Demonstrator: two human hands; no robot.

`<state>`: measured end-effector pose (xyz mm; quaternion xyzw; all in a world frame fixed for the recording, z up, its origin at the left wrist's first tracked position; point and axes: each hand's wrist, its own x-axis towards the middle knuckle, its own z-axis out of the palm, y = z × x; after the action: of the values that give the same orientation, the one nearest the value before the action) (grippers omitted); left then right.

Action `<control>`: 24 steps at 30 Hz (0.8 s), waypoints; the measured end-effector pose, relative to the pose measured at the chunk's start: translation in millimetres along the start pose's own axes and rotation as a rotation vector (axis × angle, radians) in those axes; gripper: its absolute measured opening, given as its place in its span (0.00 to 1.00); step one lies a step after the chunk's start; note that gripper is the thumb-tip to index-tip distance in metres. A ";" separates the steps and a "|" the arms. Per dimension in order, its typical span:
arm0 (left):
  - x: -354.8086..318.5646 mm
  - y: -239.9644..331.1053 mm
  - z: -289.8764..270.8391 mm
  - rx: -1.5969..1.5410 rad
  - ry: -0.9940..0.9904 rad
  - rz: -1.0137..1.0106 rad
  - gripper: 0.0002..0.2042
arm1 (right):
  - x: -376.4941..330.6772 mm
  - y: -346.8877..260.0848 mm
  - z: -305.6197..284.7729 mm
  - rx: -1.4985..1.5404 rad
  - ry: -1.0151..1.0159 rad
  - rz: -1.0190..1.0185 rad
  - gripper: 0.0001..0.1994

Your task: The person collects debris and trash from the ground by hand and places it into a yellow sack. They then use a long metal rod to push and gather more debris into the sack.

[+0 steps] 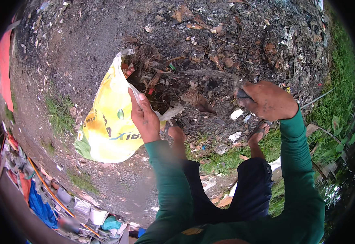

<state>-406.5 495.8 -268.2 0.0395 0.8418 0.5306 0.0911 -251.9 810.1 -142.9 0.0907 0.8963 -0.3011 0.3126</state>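
Note:
My left hand (pixel 145 118) grips the rim of a yellow, white and green sack (pixel 108 118), which lies tilted on the ground with its mouth toward the right. Dark soil, dry leaves and bits of litter show at the sack's mouth (pixel 151 87). To the right, my right hand (pixel 265 99) is closed above the littered ground, with something dark at its fingers. A blurred greyish streak runs leftward from near this hand toward the sack, and a thin pale rod (pixel 317 98) shows on its other side. Whether either belongs to what the hand holds, I cannot tell.
Dark ground strewn with leaves and scraps (pixel 267 49) spreads ahead. My feet (pixel 258 132) stand apart near grass patches. Green plants (pixel 344 134) edge the right. A red sheet (pixel 3 69) lies far left; piled rubbish with a blue tarp (pixel 41 205) and an orange pipe (pixel 51 191) is lower left.

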 end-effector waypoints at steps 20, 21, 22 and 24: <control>-9.2 4.5 -4.1 -0.100 -0.080 -0.129 0.26 | 191.5 -110.3 168.8 0.283 -0.279 -0.060 0.17; -7.1 6.1 -8.6 -0.089 -0.082 -0.096 0.25 | 195.2 -129.2 175.6 0.325 -0.224 -0.013 0.17; -5.3 8.2 -17.9 -0.072 -0.105 -0.189 0.25 | 203.7 -143.6 181.5 0.264 -0.235 -0.130 0.17; 0.8 10.9 -31.0 -0.072 -0.144 -0.095 0.26 | 220.8 -172.2 186.3 0.167 -0.278 -0.282 0.17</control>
<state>-413.6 473.2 -245.4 0.0345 0.8144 0.5514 0.1777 -392.1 555.2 -311.6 -0.0523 0.8203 -0.4247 0.3794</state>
